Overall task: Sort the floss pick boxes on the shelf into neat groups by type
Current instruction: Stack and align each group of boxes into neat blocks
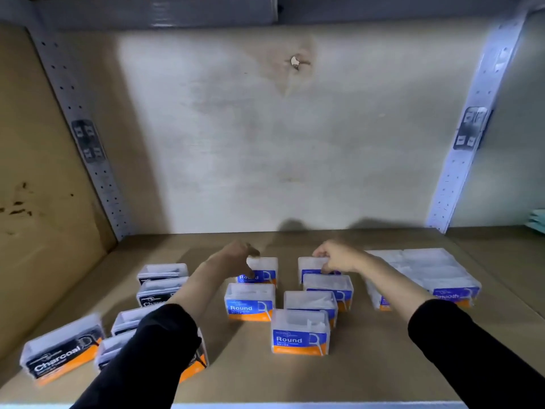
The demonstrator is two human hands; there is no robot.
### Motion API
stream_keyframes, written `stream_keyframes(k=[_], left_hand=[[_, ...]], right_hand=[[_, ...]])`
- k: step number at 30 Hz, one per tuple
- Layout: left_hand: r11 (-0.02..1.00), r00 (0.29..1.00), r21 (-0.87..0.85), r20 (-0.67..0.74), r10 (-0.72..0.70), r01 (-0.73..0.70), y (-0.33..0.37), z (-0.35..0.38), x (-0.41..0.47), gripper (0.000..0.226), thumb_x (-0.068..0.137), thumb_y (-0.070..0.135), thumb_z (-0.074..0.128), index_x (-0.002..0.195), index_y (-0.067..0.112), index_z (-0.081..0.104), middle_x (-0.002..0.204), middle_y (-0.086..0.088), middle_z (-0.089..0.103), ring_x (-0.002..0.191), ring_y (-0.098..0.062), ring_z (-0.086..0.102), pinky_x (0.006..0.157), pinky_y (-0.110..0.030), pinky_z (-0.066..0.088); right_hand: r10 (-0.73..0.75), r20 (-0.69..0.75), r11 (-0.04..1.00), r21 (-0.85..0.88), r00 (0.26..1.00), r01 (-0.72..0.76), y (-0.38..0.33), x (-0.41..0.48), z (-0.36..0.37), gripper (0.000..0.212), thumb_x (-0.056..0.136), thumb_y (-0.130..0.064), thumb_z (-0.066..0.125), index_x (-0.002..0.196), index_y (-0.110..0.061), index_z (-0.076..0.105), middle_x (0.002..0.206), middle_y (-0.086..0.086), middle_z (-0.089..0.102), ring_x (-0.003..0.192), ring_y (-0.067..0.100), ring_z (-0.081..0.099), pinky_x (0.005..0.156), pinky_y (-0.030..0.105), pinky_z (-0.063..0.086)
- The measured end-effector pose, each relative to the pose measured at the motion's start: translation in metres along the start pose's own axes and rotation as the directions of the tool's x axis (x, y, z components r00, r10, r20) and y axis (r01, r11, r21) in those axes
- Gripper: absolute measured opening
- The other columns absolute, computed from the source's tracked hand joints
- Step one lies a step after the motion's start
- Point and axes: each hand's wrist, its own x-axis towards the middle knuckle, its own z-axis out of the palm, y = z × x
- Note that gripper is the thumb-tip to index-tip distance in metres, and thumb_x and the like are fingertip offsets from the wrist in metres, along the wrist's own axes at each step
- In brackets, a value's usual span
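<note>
Clear floss pick boxes stand on a brown shelf board (368, 376). Several black-labelled Charcoal boxes (63, 349) sit at the left. Several blue-labelled Round boxes (299, 332) fill the middle in two rough columns. A block of blue Smooth boxes (424, 276) sits at the right. My left hand (239, 256) grips the rearmost Round box of the left column (262, 270), thumb on its front. My right hand (336, 256) grips the rearmost Round box of the right column (309, 265) from above. Both forearms hide parts of the boxes beneath them.
The pale back wall (265, 143) rises just behind the boxes. Perforated metal uprights stand at the left (85, 143) and right (472, 128). A cardboard side panel (35, 172) closes the left. The shelf's front edge (295, 405) runs along the bottom.
</note>
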Motion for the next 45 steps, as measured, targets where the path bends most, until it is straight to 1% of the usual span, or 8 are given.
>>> stream_keyframes(k=[1, 5, 8, 10, 16, 21, 33, 45], left_hand=[[1.000, 1.000, 0.014, 0.003, 0.004, -0.004, -0.002, 0.001, 0.004, 0.055, 0.084, 0.016, 0.064, 0.136, 0.016, 0.047, 0.142, -0.003, 0.046, 0.130, -0.020, 0.044, 0.107, -0.027, 0.035], [1.000, 1.000, 0.010, -0.006, 0.014, -0.014, -0.005, 0.002, 0.016, 0.051, 0.084, 0.016, 0.064, 0.133, 0.014, 0.049, 0.138, -0.006, 0.051, 0.126, -0.022, 0.048, 0.106, -0.030, 0.039], [0.999, 0.999, 0.041, -0.023, 0.036, -0.035, -0.004, 0.002, 0.023, 0.050, 0.085, 0.017, 0.063, 0.133, 0.012, 0.049, 0.137, -0.007, 0.051, 0.126, -0.023, 0.048, 0.105, -0.031, 0.039], [0.998, 0.998, 0.037, -0.039, 0.045, -0.043, -0.002, 0.004, 0.027, 0.050, 0.086, 0.016, 0.062, 0.133, 0.011, 0.049, 0.137, -0.008, 0.051, 0.125, -0.024, 0.049, 0.104, -0.031, 0.040], [0.993, 0.989, 0.058, -0.105, 0.106, -0.100, 0.000, 0.007, 0.025, 0.052, 0.086, 0.016, 0.063, 0.135, 0.009, 0.046, 0.138, -0.008, 0.048, 0.123, -0.024, 0.050, 0.100, -0.031, 0.043], [0.975, 0.975, 0.143, -0.122, 0.188, -0.170, -0.003, 0.011, 0.020, 0.046, 0.087, 0.018, 0.060, 0.131, 0.011, 0.049, 0.135, -0.007, 0.049, 0.119, -0.024, 0.051, 0.095, -0.031, 0.044], [0.968, 0.961, 0.149, -0.159, 0.226, -0.203, -0.007, 0.016, 0.019, 0.044, 0.092, 0.021, 0.053, 0.135, 0.013, 0.048, 0.140, -0.005, 0.046, 0.125, -0.021, 0.048, 0.098, -0.030, 0.043], [0.964, 0.957, 0.146, -0.156, 0.244, -0.222, -0.008, 0.018, 0.016, 0.045, 0.093, 0.020, 0.051, 0.137, 0.013, 0.044, 0.144, -0.004, 0.041, 0.129, -0.020, 0.044, 0.101, -0.028, 0.043]], right_hand=[[-0.009, 0.001, 1.000, -0.009, 1.000, 0.009, 0.001, 0.003, 0.000, 0.041, 0.082, -0.003, 0.060, 0.123, -0.008, 0.056, 0.124, 0.009, 0.061, 0.096, 0.017, 0.059, 0.064, 0.017, 0.044], [-0.030, -0.019, 0.999, -0.011, 0.999, 0.030, 0.001, 0.014, 0.001, 0.040, 0.083, -0.006, 0.062, 0.122, -0.009, 0.057, 0.122, 0.008, 0.059, 0.096, 0.017, 0.059, 0.073, 0.023, 0.049], [-0.045, -0.085, 0.999, -0.021, 0.995, 0.043, -0.001, 0.022, 0.005, 0.044, 0.082, -0.009, 0.063, 0.125, -0.011, 0.055, 0.128, 0.008, 0.057, 0.112, 0.020, 0.056, 0.089, 0.029, 0.048], [-0.053, -0.110, 0.999, -0.011, 0.993, 0.052, -0.002, 0.026, 0.007, 0.046, 0.083, -0.009, 0.063, 0.128, -0.010, 0.053, 0.131, 0.008, 0.055, 0.116, 0.021, 0.054, 0.093, 0.031, 0.047], [-0.146, -0.133, 0.982, -0.142, 0.980, 0.127, 0.002, 0.027, 0.006, 0.049, 0.081, -0.016, 0.067, 0.128, -0.012, 0.052, 0.129, 0.004, 0.047, 0.118, 0.017, 0.046, 0.088, 0.024, 0.041], [-0.190, -0.149, 0.955, -0.258, 0.970, 0.147, 0.007, 0.026, 0.011, 0.043, 0.085, -0.018, 0.062, 0.126, -0.015, 0.051, 0.128, 0.002, 0.048, 0.115, 0.016, 0.048, 0.091, 0.032, 0.049], [-0.263, -0.167, 0.948, -0.228, 0.950, 0.223, 0.003, 0.033, 0.020, 0.041, 0.086, -0.014, 0.060, 0.127, -0.011, 0.054, 0.124, 0.005, 0.052, 0.113, 0.016, 0.050, 0.088, 0.034, 0.051], [-0.237, -0.176, 0.959, -0.201, 0.955, 0.201, -0.002, 0.029, 0.020, 0.043, 0.087, -0.015, 0.059, 0.129, -0.011, 0.052, 0.127, 0.005, 0.050, 0.115, 0.016, 0.049, 0.089, 0.031, 0.051]])
